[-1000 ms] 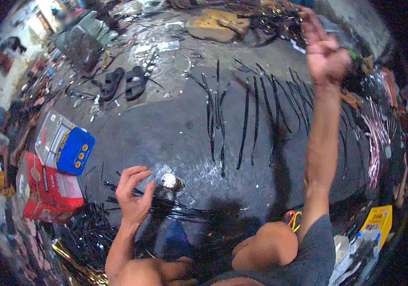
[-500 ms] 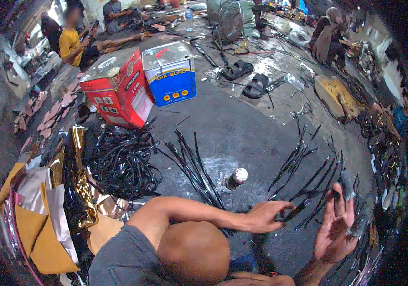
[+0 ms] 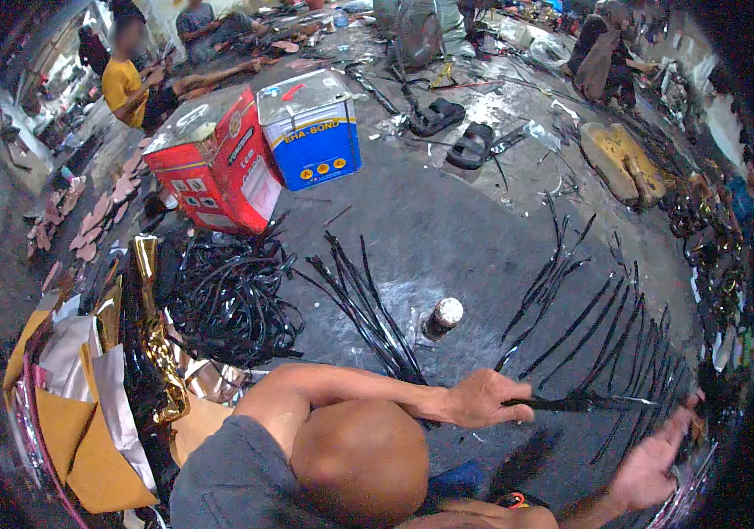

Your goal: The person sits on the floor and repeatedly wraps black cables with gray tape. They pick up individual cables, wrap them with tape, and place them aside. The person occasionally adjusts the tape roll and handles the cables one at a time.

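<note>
Black strips (image 3: 566,405) are pinched by the left hand (image 3: 487,398), bodyward and right of the white-topped can (image 3: 444,319), long axis pointed rightward; farther right, the blurred right hand's (image 3: 647,472) grip cannot be told.

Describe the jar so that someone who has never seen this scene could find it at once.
Start at the red box, go right to the blue tin, then down the grey floor. The jar sits between two fans of black strips; its round white top sets it apart from them.
</note>
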A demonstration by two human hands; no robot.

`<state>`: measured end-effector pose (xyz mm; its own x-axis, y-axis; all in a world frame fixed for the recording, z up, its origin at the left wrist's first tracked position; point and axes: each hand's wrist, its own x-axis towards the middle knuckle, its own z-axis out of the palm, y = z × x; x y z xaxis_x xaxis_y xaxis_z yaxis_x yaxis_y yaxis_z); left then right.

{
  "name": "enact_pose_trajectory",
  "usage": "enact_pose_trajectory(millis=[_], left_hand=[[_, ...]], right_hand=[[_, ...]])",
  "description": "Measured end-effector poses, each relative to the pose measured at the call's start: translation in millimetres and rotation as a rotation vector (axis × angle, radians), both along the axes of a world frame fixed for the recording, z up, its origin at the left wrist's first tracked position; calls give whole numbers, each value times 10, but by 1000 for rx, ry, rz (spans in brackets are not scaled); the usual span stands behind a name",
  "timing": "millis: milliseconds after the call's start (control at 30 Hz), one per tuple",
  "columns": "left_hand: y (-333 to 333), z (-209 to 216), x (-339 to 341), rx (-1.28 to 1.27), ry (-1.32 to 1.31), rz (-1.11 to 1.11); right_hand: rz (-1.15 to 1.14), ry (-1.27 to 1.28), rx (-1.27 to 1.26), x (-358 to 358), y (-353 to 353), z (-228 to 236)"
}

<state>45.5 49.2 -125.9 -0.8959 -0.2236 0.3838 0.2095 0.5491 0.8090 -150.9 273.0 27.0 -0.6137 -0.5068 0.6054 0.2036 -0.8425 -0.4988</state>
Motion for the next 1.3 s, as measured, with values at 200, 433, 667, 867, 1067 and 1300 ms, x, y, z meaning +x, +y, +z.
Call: enact_pose_trajectory(millis=[200,433,667,867,1067,1300], left_hand=[[608,-993,246,-432,-310,-767],[361,-783,-87,320,-158,-300],[286,-680,-160,1090,-417,29],[100,-850,47,1072,-271,269],[-11,-857,124,1064,-154,276],[-331,-30,49,450,-154,268]], right_hand=[[-398,221,-21,-332,393,-279],[-1016,496,349,-191,322,-1049],[-785,645,890,1218,-540,-2457],[-486,373,754,1388,-703,-2588],[-377,120,891,1531,-798,-2378],[-270,671,997,951,-1258,-1545]])
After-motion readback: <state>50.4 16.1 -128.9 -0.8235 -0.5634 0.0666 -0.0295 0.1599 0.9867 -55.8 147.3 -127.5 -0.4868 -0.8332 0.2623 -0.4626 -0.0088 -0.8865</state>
